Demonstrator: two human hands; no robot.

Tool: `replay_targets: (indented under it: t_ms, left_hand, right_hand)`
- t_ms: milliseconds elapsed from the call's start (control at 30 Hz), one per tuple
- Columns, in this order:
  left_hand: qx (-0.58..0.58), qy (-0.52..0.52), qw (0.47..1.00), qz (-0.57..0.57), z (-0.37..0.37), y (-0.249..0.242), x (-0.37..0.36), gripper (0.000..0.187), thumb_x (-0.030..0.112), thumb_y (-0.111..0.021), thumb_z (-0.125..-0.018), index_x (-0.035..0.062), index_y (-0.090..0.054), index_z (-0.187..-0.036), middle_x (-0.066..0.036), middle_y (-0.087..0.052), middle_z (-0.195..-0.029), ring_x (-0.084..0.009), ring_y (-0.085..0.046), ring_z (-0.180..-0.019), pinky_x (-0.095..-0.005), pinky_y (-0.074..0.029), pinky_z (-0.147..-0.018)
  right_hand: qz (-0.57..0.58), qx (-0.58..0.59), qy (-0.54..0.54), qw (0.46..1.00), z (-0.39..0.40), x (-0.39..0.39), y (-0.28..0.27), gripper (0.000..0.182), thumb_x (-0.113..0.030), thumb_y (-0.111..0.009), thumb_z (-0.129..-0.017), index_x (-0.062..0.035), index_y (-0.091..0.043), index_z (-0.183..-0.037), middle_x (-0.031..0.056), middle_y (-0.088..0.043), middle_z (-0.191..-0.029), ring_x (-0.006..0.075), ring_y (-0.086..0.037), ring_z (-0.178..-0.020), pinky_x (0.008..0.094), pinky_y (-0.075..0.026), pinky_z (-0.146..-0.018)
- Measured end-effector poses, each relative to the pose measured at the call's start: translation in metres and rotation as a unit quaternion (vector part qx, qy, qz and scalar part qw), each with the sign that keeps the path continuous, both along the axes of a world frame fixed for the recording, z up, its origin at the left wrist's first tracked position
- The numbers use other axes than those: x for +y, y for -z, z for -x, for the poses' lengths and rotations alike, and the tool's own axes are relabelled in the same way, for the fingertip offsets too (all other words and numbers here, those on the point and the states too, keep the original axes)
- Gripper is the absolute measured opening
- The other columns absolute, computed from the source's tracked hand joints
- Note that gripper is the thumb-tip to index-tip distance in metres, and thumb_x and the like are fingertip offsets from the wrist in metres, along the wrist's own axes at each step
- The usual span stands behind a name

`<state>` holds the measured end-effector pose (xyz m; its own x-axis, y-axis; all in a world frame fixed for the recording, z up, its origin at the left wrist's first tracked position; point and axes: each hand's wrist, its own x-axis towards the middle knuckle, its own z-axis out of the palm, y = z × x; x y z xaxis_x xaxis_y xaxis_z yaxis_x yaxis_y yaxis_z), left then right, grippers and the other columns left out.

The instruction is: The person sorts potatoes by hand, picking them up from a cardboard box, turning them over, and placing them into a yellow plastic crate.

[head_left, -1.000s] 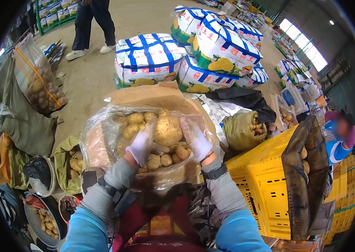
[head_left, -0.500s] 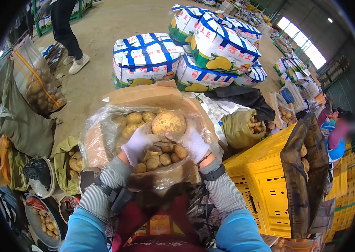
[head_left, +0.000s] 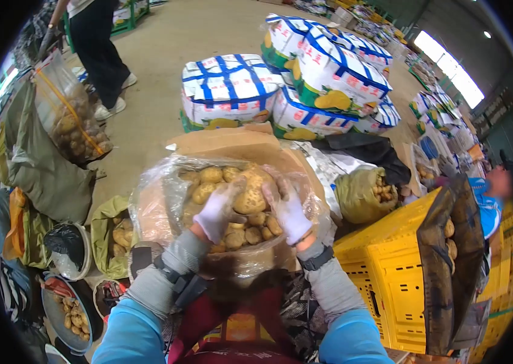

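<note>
Between my two gloved hands is a large, speckled potato. My left hand closes on its left side. My right hand grips its right side with curved fingers. Both gloves are white, with dirt on the fingertips. Beneath lie several smaller potatoes in a clear plastic liner. The liner sits inside an opened brown paper wrapping. The lower side of the large potato and some of the pile are partly covered by my hands.
At right stands a yellow crate with a dark liner. Green sacks and a tub of small potatoes flank me. Packed white-and-blue bags are stacked ahead. A person in dark trousers stands far left; another person is at right.
The large potato is now lower among the other potatoes and turned more upright, with both hands still on it. The whole view has shifted, and the person at far left has moved.
</note>
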<state>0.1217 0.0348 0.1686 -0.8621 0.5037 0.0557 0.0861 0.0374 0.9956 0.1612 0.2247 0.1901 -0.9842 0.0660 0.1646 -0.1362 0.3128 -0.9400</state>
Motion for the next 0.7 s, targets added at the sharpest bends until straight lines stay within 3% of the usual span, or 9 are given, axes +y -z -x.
replay_targets:
  t_ms: [133, 200, 233, 300, 367, 433, 533, 600, 700]
  left_hand:
    - [0.289, -0.016, 0.946, 0.147, 0.013, 0.032, -0.004, 0.065, 0.001, -0.072, -0.080, -0.0001, -0.044, -0.139, -0.023, -0.053, -0.131, -0.0357, -0.055, -0.119, -0.0401, -0.052, -0.096]
    - [-0.173, -0.018, 0.980, -0.097, 0.012, 0.016, 0.002, 0.068, 0.008, -0.075, -0.079, 0.0019, -0.044, -0.139, -0.021, -0.054, -0.132, -0.0346, -0.056, -0.116, -0.0390, -0.052, -0.094]
    - [-0.403, -0.085, 0.881, -0.233, 0.011, -0.001, 0.005, 0.068, 0.014, -0.076, -0.080, 0.0031, -0.045, -0.139, -0.018, -0.054, -0.133, -0.0338, -0.057, -0.113, -0.0379, -0.052, -0.093]
    - [-0.107, -0.081, 0.979, -0.155, 0.026, 0.067, 0.005, 0.058, 0.027, -0.068, -0.089, 0.0041, -0.046, -0.138, -0.015, -0.054, -0.135, -0.0300, -0.059, -0.113, -0.0376, -0.055, -0.087]
    - [0.252, -0.015, 0.945, 0.208, 0.017, 0.029, -0.009, 0.097, 0.019, -0.088, -0.063, -0.0012, -0.037, -0.144, -0.022, -0.043, -0.146, -0.0380, -0.046, -0.131, -0.0389, -0.037, -0.111]
    - [-0.049, 0.065, 0.981, -0.177, 0.035, 0.097, 0.003, 0.090, 0.018, -0.084, -0.069, 0.0007, -0.038, -0.144, -0.018, -0.049, -0.142, -0.0321, -0.050, -0.129, -0.0385, -0.046, -0.101]
    - [-0.396, 0.045, 0.853, -0.336, 0.021, 0.031, 0.003, 0.062, 0.044, -0.056, -0.096, 0.0099, -0.038, -0.145, -0.007, -0.057, -0.135, -0.0221, -0.061, -0.115, -0.0351, -0.055, -0.080]
    - [-0.145, 0.045, 0.967, -0.204, 0.011, 0.020, 0.002, 0.081, 0.021, -0.081, -0.081, -0.0025, -0.033, -0.142, -0.013, -0.055, -0.134, -0.0226, -0.056, -0.121, -0.0350, -0.048, -0.102]
    - [-0.087, 0.020, 0.989, -0.117, 0.003, -0.009, -0.004, 0.090, 0.018, -0.088, -0.071, -0.0054, -0.033, -0.139, -0.015, -0.055, -0.132, -0.0223, -0.055, -0.122, -0.0331, -0.047, -0.102]
  right_hand:
    - [-0.131, 0.061, 0.027, 0.989, -0.004, -0.020, -0.003, 0.093, -0.034, -0.087, -0.073, -0.0055, -0.037, -0.146, 0.0186, -0.050, -0.132, 0.0302, -0.048, -0.125, 0.0394, -0.042, -0.105]
    - [-0.110, 0.046, 0.021, 0.993, 0.002, -0.013, 0.007, 0.094, -0.027, -0.087, -0.072, -0.0010, -0.034, -0.145, 0.0207, -0.047, -0.140, 0.0313, -0.050, -0.127, 0.0381, -0.041, -0.108]
    - [-0.058, 0.069, 0.019, 0.996, 0.005, -0.014, 0.010, 0.085, -0.028, -0.083, -0.077, -0.0020, -0.038, -0.144, 0.0198, -0.049, -0.139, 0.0309, -0.051, -0.126, 0.0384, -0.041, -0.108]
    - [-0.011, 0.085, 0.019, 0.996, 0.009, -0.014, 0.014, 0.066, -0.027, -0.075, -0.086, -0.0032, -0.045, -0.140, 0.0185, -0.054, -0.136, 0.0295, -0.053, -0.124, 0.0383, -0.041, -0.107]
    - [-0.027, 0.073, 0.039, 0.996, 0.009, -0.005, 0.010, 0.049, -0.027, -0.066, -0.094, -0.0036, -0.054, -0.134, 0.0176, -0.059, -0.131, 0.0277, -0.055, -0.123, 0.0376, -0.042, -0.106]
    - [-0.052, 0.090, 0.048, 0.993, 0.005, -0.004, -0.002, 0.035, -0.024, -0.052, -0.103, -0.0032, -0.061, -0.128, 0.0159, -0.064, -0.125, 0.0228, -0.057, -0.120, 0.0335, -0.043, -0.104]
    - [0.048, 0.070, 0.042, 0.995, 0.004, -0.001, 0.004, 0.036, -0.024, -0.048, -0.105, -0.0014, -0.059, -0.131, 0.0136, -0.064, -0.127, 0.0193, -0.056, -0.119, 0.0308, -0.042, -0.103]
    - [0.095, 0.056, 0.034, 0.993, 0.004, -0.004, 0.003, 0.037, -0.023, -0.048, -0.105, -0.0006, -0.058, -0.132, 0.0126, -0.063, -0.128, 0.0182, -0.056, -0.119, 0.0301, -0.042, -0.103]
    - [0.124, 0.041, 0.027, 0.991, 0.001, -0.009, -0.010, 0.038, -0.024, -0.049, -0.104, 0.0000, -0.058, -0.132, 0.0133, -0.061, -0.130, 0.0181, -0.054, -0.121, 0.0303, -0.041, -0.104]
